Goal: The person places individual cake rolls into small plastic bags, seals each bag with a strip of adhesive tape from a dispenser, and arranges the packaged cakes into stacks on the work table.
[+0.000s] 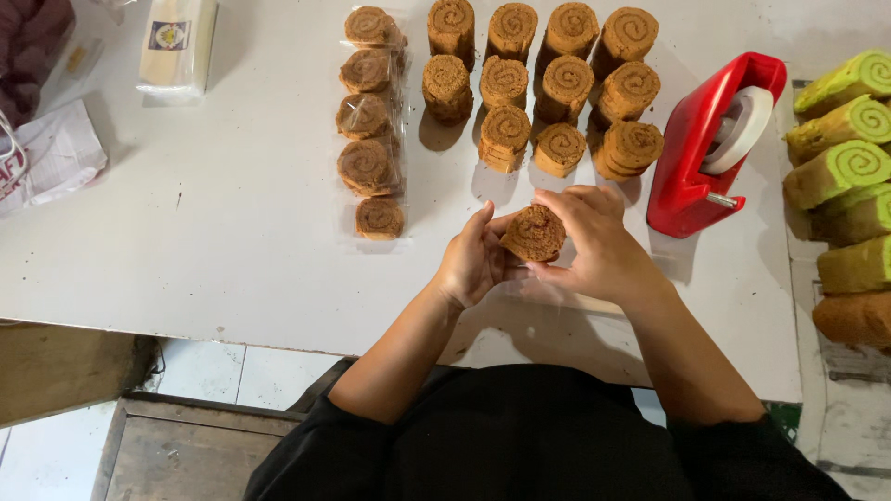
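Both hands hold one brown swirl-roll cake slice (535, 232) over the white table (232, 232). My left hand (471, 260) cups its left side. My right hand (594, 237) curls over its top and right side. Thin clear plastic wrap (557, 292) lies under the hands. Just beyond them stand several unwrapped brown roll slices (548, 79) in rows. To their left lies a column of several wrapped brown slices (369, 121).
A red tape dispenser (710, 144) stands right of the hands. Green swirl-roll slices (840, 167) sit at the right edge. A wrapped pale block (176, 42) and a white bag (51, 153) lie at far left. A wooden frame (186, 441) shows below the table's near edge.
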